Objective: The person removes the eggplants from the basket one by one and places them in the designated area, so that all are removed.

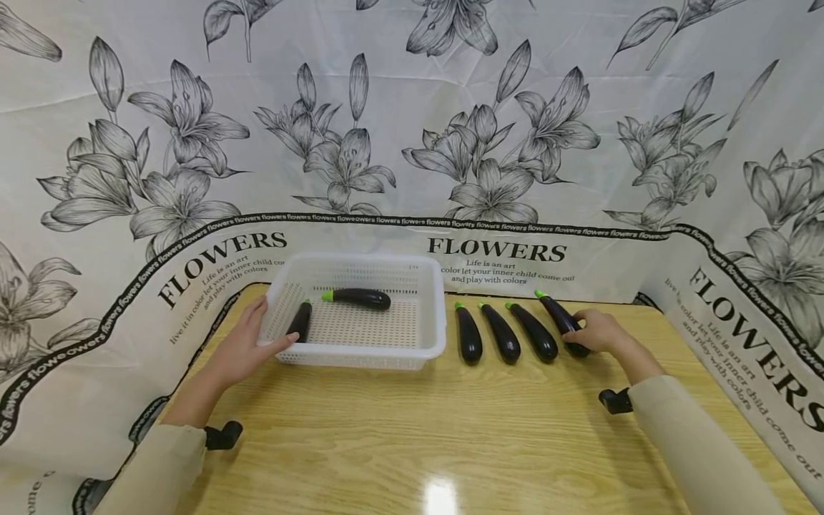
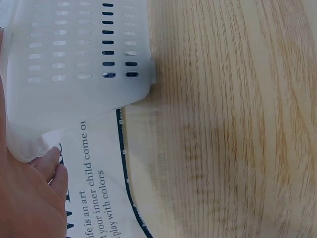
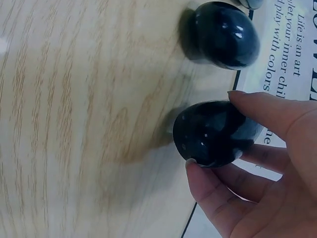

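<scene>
A white perforated plastic basket [image 1: 370, 350] stands at the left of the table; its side fills the upper left of the left wrist view. My left hand [image 1: 239, 352] grips its left end, with the thumb over the rim and the other fingers outside. Inside lie two dark eggplants with green stems: one eggplant [image 1: 362, 298] across the back, another eggplant [image 1: 300, 322] near the left end. Right of the basket, my right hand [image 1: 600, 331] holds the rightmost eggplant [image 1: 558, 315] by its thick end. In the right wrist view, thumb and fingers pinch this eggplant [image 3: 213, 134] from both sides.
Three more eggplants lie in a row between basket and right hand: a left eggplant [image 1: 469, 335], a middle eggplant [image 1: 501, 335] and a right eggplant [image 1: 533, 333]. Flower-printed cloth [image 1: 360, 236] hangs behind and beside the wooden table [image 1: 386, 429].
</scene>
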`<state>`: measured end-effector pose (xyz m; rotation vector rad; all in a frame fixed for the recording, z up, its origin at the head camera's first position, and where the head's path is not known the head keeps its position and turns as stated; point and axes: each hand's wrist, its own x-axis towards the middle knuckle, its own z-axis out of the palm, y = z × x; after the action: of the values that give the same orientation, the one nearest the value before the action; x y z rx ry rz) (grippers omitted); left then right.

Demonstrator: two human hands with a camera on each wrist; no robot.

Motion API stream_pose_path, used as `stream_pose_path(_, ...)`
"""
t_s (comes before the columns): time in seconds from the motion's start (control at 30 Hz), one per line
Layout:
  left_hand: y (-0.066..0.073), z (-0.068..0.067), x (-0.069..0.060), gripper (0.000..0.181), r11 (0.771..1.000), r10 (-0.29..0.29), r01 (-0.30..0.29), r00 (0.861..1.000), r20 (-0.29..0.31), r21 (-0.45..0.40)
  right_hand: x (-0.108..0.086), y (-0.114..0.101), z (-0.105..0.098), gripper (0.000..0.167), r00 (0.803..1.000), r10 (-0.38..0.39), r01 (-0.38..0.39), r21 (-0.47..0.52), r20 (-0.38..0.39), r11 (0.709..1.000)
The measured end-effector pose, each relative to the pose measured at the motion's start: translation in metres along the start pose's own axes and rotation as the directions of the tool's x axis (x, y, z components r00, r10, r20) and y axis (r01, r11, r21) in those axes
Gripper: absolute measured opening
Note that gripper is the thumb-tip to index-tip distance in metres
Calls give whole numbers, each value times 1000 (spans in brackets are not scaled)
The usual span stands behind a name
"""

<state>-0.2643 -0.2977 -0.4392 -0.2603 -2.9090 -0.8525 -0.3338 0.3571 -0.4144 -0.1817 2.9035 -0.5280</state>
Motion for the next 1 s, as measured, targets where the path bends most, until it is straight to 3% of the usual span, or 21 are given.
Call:
stream_pose_path(0.57, -2, 2, -2, 110, 1000, 0, 0, 1000, 1, -11, 2, -1, 9, 60, 1000, -10, 10, -32, 26, 999)
stream_pose_path(0.8, -1, 3, -3, 110, 1000, -5, 5, 1000, 5, -19, -5, -1, 4, 66, 998, -1, -2, 39, 67, 999)
stream_pose_path(1.0, -1, 1, -1, 109, 1000, 3, -3, 1000, -1, -6, -14, -4, -5, 68, 998, -23, 22, 14, 59, 1000)
